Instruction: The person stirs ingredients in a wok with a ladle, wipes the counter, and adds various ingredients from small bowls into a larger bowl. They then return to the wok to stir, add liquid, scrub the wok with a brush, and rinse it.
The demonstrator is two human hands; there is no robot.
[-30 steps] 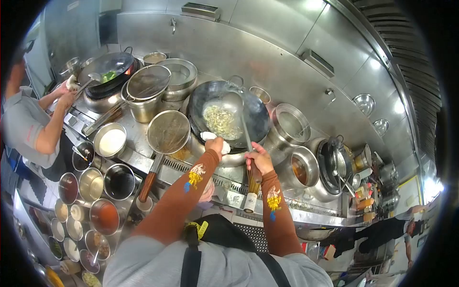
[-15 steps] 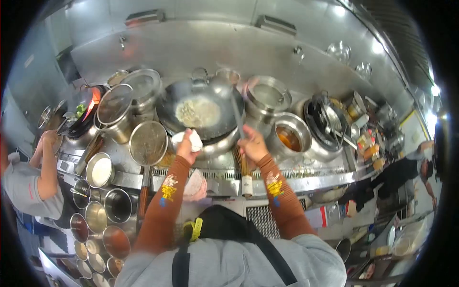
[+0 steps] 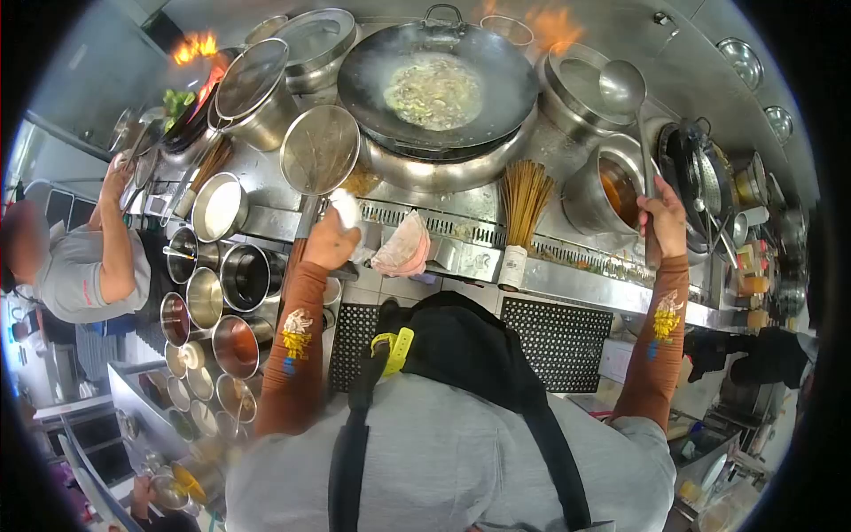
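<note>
Gripping a white cloth [image 3: 346, 211], my left hand [image 3: 330, 241] is closed tight at the counter edge, just below the round strainer [image 3: 319, 149]. My right hand [image 3: 663, 217] is wrapped around the handle of the ladle [image 3: 621, 87], whose bowl is lifted beyond the sauce pot [image 3: 581, 191]. Farther back, the wok [image 3: 510, 84] holds pale food, well apart from both hands.

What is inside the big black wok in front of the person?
The wok holds pale chopped food, wet and foamy; the bottom under it is covered and cannot be seen.
</note>
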